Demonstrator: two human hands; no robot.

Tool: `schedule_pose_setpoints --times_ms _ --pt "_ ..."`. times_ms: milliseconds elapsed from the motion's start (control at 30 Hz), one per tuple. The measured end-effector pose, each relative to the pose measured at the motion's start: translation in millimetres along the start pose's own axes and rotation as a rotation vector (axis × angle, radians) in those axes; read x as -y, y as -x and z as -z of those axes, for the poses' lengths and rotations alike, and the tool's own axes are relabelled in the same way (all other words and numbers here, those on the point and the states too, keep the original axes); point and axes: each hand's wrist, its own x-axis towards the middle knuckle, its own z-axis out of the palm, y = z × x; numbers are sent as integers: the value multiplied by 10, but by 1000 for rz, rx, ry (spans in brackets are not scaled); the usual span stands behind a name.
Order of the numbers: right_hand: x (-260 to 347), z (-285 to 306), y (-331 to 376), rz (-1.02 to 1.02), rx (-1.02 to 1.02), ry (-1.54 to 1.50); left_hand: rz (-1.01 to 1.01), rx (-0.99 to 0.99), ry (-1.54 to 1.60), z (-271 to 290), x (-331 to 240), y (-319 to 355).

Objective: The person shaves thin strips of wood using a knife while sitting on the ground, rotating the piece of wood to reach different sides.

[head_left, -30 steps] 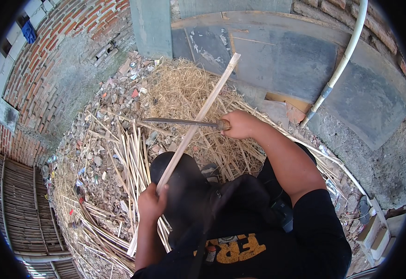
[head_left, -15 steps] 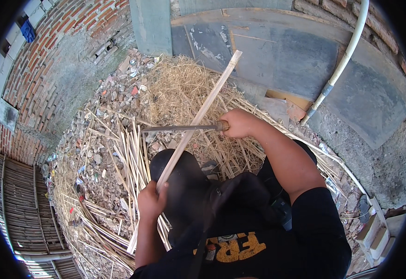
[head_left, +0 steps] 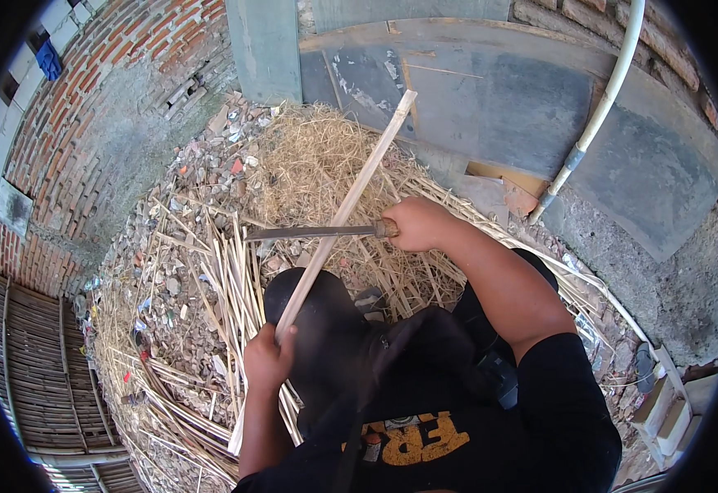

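Note:
My left hand (head_left: 269,357) is closed round the lower end of a long pale strip of split bamboo or wood (head_left: 357,186), which slants up and away to the right above my knee. My right hand (head_left: 416,223) grips the short wooden handle of a long dark-bladed knife (head_left: 310,232). The blade lies level across the strip and points left; its tip ends over the bundle of cut strips. Whether the edge bites into the strip cannot be made out. Many thin pale strips (head_left: 226,271) lie in a pile left of my knee.
Curly pale shavings (head_left: 314,160) are heaped beyond the knife on rubble-strewn ground (head_left: 170,283). A brick wall (head_left: 71,156) rises at the left, above a bamboo slat panel (head_left: 39,361). Grey boards (head_left: 523,99) lean at the back, with a white pipe (head_left: 605,111) at the right.
The strip's far end and the knife have shifted slightly left in the picture. The blade has tipped a little, its handle end a touch higher. Both hands keep their hold.

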Motion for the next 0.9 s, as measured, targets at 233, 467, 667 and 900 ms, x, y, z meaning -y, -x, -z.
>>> schedule_pose_setpoints --times_ms 233,467,667,900 --pt "-120 -113 -112 -48 95 -30 3 8 -30 -10 -7 21" --pt "-425 -102 -148 -132 -99 -143 9 -25 -72 33 -32 33" --pt "-65 -110 -90 -102 44 -111 33 35 -107 45 -48 18" --pt "-168 -144 -78 -53 93 -81 -11 10 -93 -19 28 47"
